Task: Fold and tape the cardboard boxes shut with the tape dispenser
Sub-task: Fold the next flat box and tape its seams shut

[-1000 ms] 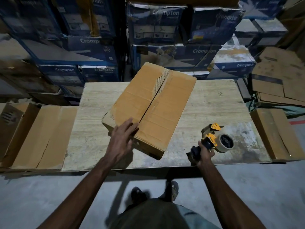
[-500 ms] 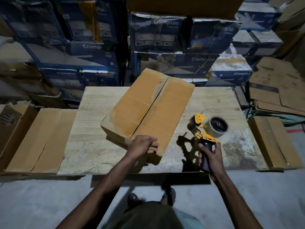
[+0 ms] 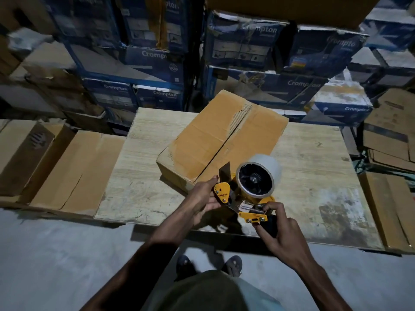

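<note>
Yellow tape dispenser [image 3: 256, 182] with pale roll, right grip [image 3: 283, 230] grasping its handle, left grip [image 3: 203, 197] holding its front, worn cardboard box [image 3: 213, 142] beyond

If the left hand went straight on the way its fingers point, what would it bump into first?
Probably the near end of the cardboard box. The left hand points forward and slightly right beside the tape dispenser, but it may sit higher than the box; depth is unclear.

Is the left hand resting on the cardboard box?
No, the left hand holds the front of the tape dispenser, off the cardboard box.
</note>
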{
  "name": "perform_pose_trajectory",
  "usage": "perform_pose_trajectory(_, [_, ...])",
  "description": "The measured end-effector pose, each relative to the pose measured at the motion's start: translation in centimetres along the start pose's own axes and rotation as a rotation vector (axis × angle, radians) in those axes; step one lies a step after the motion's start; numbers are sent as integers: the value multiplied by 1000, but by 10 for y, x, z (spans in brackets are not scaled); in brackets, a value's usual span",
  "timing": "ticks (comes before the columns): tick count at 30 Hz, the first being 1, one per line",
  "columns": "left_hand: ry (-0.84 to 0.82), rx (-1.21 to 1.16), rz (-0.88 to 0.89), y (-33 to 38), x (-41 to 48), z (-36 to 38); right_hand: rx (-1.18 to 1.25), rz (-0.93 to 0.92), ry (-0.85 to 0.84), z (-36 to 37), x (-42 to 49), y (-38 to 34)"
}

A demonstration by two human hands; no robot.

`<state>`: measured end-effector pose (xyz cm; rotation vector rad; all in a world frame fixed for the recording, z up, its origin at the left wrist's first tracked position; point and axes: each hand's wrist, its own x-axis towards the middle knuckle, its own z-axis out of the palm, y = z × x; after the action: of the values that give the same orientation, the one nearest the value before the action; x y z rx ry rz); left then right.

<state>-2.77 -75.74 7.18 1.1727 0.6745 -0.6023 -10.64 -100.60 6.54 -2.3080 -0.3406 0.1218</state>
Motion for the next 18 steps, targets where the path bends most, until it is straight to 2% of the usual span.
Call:
perform_pose_trajectory(5, [7, -248, -118, -12, -5, -19, -64, -42, -41, 6, 3, -2])
perform_pose_trajectory(10, [11, -313, -224, -26, -8, -28, -108, -73, -64, 9, 7, -5])
perform_pose_trajectory(18, [-21, -320, -282, -28, -4, -51, -169, -58, -124, 14, 7, -15])
